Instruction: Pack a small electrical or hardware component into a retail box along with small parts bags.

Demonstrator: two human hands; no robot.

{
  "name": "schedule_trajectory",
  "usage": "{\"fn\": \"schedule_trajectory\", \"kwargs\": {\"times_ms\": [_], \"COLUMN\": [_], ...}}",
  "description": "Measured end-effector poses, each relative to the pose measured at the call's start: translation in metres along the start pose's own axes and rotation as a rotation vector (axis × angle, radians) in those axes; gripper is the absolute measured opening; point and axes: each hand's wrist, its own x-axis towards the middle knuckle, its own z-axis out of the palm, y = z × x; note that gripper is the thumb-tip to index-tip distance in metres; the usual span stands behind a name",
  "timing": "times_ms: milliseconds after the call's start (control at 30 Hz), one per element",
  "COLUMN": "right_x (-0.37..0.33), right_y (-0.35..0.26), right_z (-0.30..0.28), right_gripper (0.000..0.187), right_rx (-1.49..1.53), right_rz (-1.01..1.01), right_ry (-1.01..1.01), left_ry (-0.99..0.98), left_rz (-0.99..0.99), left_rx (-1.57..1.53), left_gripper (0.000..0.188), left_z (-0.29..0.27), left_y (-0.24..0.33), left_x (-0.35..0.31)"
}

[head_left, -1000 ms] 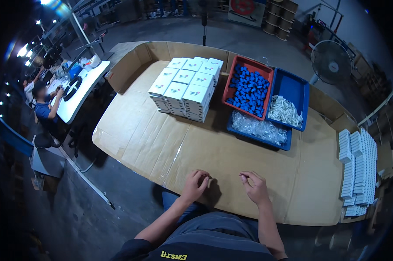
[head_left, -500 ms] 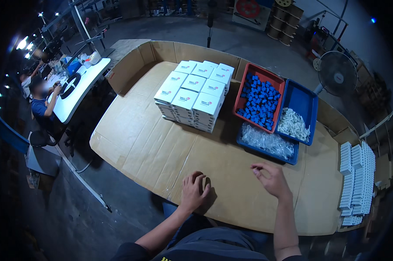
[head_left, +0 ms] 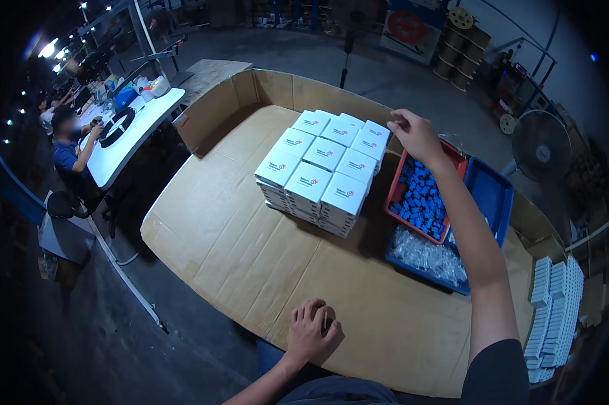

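Boxes: a block of small white boxes, each with a small red and dark mark on its lid, was stacked in several layers on the cardboard-covered table; a grid three wide and about four deep was seen from above
Place: the block was set at the middle of the table's far half, just left of the red tray, well apart from the near edge
Right hand: it was stretched far forward on a straight arm, over the far right corner of the block and the red tray's far end; the fingers were curled loosely downward, touching or nearly touching the corner box; whether anything was gripped could not be told
Left hand: it was rested on the table at the near edge, knuckles up, fingers curled in to a loose fist; nothing could be seen inside it
Axis: the block's long side was run from near left to far right, slanted against the table's near edge
Trays: the red tray was filled with small blue parts; a blue tray beside it and clear bagged parts in front were seen
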Motion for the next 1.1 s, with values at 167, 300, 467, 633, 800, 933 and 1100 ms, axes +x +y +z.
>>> {"fn": "schedule_trajectory", "kwargs": {"times_ms": [167, 300, 467, 633, 800, 933, 1100], "right_x": [0.09, 0.121, 0.148, 0.156, 0.149, 0.141, 0.102], "right_y": [0.062, 0.079, 0.093, 0.093, 0.088, 0.067, 0.027], "right_z": [0.071, 0.128, 0.144, 0.15, 0.152, 0.135, 0.081], "right_gripper": [0.05, 0.057, 0.064, 0.068, 0.063, 0.051, 0.039], "right_rx": [-0.244, -0.377, -0.397, -0.412, -0.369, -0.192, 0.036], "right_rz": [-0.016, -0.017, 0.131, 0.236, 0.137, 0.167, -0.149], "right_ry": [-0.244, -0.37, -0.601, -0.712, -0.405, -0.274, 0.1], "left_ry": [-0.016, -0.014, -0.057, -0.073, -0.077, -0.059, -0.029], "left_rz": [-0.021, -0.023, -0.022, -0.035, -0.027, -0.027, 0.004], "left_rx": [-0.052, -0.036, -0.022, -0.033, -0.053, -0.09, -0.067], "left_gripper": [0.043, 0.042, 0.045, 0.048, 0.048, 0.049, 0.049], "left_z": [-0.002, 0.0, 0.002, -0.002, -0.005, -0.001, -0.003], "left_y": [0.001, -0.003, -0.005, -0.006, -0.006, -0.009, -0.006], "left_x": [0.005, 0.003, 0.007, 0.01, 0.012, 0.009, 0.004]}}
